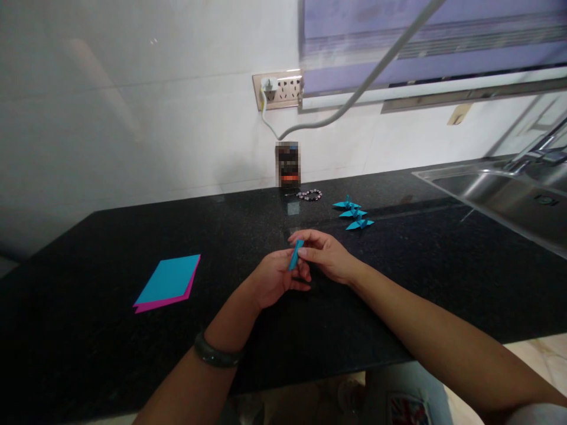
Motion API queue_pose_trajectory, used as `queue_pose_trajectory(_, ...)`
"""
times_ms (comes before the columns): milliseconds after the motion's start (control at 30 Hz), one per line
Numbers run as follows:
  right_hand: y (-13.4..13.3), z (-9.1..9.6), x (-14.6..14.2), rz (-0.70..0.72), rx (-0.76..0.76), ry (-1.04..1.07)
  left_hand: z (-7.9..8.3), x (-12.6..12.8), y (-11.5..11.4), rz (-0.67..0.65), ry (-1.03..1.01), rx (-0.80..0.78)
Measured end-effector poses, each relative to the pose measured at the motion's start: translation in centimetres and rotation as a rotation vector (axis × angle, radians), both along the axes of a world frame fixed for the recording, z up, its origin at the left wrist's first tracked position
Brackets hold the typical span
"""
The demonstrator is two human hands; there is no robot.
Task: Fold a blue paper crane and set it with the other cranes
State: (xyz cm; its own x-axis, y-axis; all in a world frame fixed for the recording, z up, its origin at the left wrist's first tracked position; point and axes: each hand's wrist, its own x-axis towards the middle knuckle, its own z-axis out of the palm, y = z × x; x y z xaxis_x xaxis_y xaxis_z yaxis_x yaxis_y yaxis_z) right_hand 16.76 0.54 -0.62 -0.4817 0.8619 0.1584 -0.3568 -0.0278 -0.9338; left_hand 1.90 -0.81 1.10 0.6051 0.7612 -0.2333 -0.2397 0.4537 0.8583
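Between both hands, a little above the black countertop (pixel 336 330), is a small narrow piece of folded blue paper (pixel 296 256). My left hand (pixel 275 277) grips it from the left, its lower fingers curled beneath. My right hand (pixel 330 257) pinches the same paper from the right, thumb on the near face. Some of the fingertips are hidden behind the paper. Beyond my right hand stand three blue origami cranes (pixel 353 213) in a short row. To the left lies a stack of square paper (pixel 168 280), blue on top with magenta edges showing below.
A beaded bracelet (pixel 310 195) lies near the wall beside a small blurred-out object (pixel 287 165). A plugged-in cord (pixel 319 123) hangs from the wall socket (pixel 278 90). The steel sink (pixel 509 200) with its tap is at the right.
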Motion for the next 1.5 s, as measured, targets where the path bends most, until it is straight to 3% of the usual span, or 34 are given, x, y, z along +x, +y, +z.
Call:
queue_pose_trajectory(100, 0.0, -0.1, 0.0, -0.017, -0.001, -0.003, -0.2, 0.1, 0.0, -0.02, 0.088, 0.046)
queue_pose_trajectory(167, 0.2, 0.0, 0.2, -0.059, 0.007, -0.007, -0.4, 0.1, 0.2, 0.042, 0.248, 0.108)
queue_pose_trajectory(267, 0.7, 0.2, 0.4, -0.164, 0.01, -0.023, -0.5, -0.1, 0.8, 0.356, 0.495, 0.222)
queue_pose_trajectory(333, 1.0, 0.2, 0.7, -0.211, -0.001, -0.04, -0.3, -0.2, 1.1, 0.543, 0.423, 0.248)
queue_pose_trajectory(367, 1.1, 0.2, 0.8, -0.229, -0.004, -0.052, -0.2, -0.2, 1.2, 0.564, 0.324, 0.242)
queue_pose_trajectory(467, 1.3, 0.0, 0.9, -0.257, -0.003, -0.096, -0.1, -0.3, 1.2, 0.483, 0.117, 0.233)
queue_pose_trajectory(567, 1.3, -0.2, 0.7, -0.275, 0.0, -0.121, -0.2, -0.3, 0.9, 0.393, 0.127, 0.226)
queue_pose_trajectory(1000, 0.6, -0.9, -0.4, -0.455, 0.122, -0.189, -0.3, -0.3, 0.9, 0.466, 0.16, 0.242)
queue_pose_trajectory(1067, 0.5, -0.9, -0.3, -0.516, 0.212, -0.253, -0.3, -0.4, 0.9, 0.455, 0.158, 0.248)
queue_pose_trajectory(1267, 0.0, -0.1, 0.1, -0.639, 0.684, -0.539, -0.2, -0.4, 0.9, 0.447, 0.161, 0.269)
queue_pose_trajectory(1500, -0.1, 0.4, 0.6, -0.615, 0.939, -0.607, -0.1, -0.3, 0.9, 0.451, 0.152, 0.223)
